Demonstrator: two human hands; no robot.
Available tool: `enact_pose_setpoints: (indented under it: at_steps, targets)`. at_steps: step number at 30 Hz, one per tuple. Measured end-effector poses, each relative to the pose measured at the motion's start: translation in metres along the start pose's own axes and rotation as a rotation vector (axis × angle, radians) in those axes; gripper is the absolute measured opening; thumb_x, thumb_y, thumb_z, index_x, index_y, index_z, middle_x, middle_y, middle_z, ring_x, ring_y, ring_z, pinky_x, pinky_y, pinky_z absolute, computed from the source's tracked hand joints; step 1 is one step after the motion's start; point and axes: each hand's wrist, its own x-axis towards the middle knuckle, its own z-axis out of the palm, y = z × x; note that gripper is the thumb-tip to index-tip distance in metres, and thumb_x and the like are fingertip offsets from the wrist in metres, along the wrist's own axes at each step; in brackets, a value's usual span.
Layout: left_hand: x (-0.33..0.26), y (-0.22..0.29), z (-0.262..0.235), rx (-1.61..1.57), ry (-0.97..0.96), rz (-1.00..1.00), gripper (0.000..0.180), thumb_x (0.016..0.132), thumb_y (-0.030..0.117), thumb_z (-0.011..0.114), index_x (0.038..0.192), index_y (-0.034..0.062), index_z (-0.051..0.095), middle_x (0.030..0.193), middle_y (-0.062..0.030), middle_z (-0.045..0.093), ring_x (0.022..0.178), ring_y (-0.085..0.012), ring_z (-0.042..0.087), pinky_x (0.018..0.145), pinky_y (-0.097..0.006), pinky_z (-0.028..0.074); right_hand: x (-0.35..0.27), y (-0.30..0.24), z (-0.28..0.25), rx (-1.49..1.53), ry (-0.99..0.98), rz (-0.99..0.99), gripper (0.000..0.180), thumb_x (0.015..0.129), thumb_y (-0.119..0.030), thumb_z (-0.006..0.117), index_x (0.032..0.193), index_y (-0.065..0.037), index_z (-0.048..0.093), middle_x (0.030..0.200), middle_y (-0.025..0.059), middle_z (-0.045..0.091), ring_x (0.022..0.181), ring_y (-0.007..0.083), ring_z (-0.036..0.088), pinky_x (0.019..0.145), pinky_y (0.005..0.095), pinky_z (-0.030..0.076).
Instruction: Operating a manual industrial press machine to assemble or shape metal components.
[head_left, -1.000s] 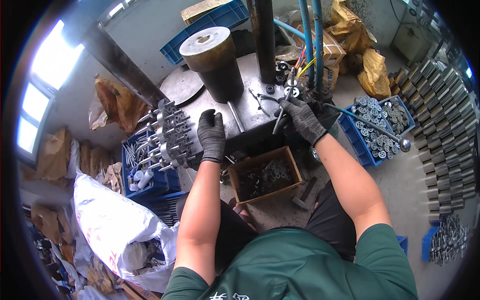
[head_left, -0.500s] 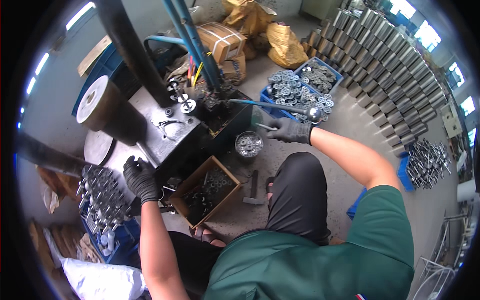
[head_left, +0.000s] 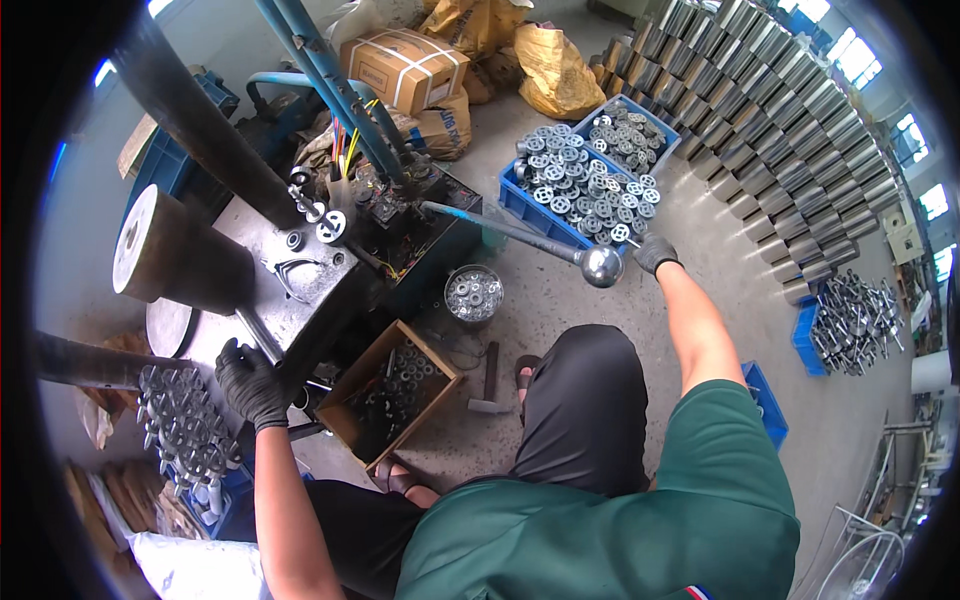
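Right grip [head_left: 656, 254] pinches a slim metal rod [head_left: 633, 242] beside the spoked discs [head_left: 575, 178]; hold it clear of the ball-ended lever [head_left: 602, 266]. Left grip [head_left: 251, 385]: loosely spread, near the tabletop [head_left: 320, 277].

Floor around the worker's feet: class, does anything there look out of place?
Possibly the hammer, lying loose on the floor between the open box and a sandalled foot, where it could trip someone.
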Motion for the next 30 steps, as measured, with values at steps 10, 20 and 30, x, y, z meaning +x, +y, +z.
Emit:
enact_pose_setpoints:
  at_steps: [10,20,30]
  targets:
    - [0.001,-0.008,0.004,-0.038,-0.026,0.051,0.029,0.096,0.016,0.056,0.116,-0.0017,0.066,0.108,-0.0188,0.066,0.103,-0.0367,0.063,0.093,-0.047,0.049,0.074,-0.036,0.014,-0.036,0.103,-0.011,0.035,0.090,-0.020,0.056,0.120,-0.011,0.071,0.126,0.0193,0.068,0.117,0.0368,0.065,0.101,0.0468,0.051]
    - [-0.002,-0.022,0.013,-0.111,0.055,0.123,0.026,0.095,0.010,0.058,0.116,-0.0040,0.066,0.104,-0.0190,0.068,0.093,-0.0311,0.066,0.086,-0.042,0.053,0.114,-0.065,0.023,-0.175,0.126,-0.021,0.032,0.093,-0.016,0.053,0.118,-0.007,0.073,0.122,0.0198,0.070,0.114,0.0351,0.068,0.097,0.0483,0.054]
    - [0.002,-0.019,0.011,-0.135,0.000,0.083,0.026,0.091,0.010,0.062,0.114,-0.0008,0.066,0.099,-0.0162,0.064,0.091,-0.0304,0.062,0.086,-0.042,0.050,0.125,-0.097,-0.011,-0.272,-0.097,0.081,0.041,0.093,-0.026,0.058,0.128,-0.009,0.070,0.139,0.0158,0.063,0.128,0.0319,0.062,0.106,0.0449,0.050]
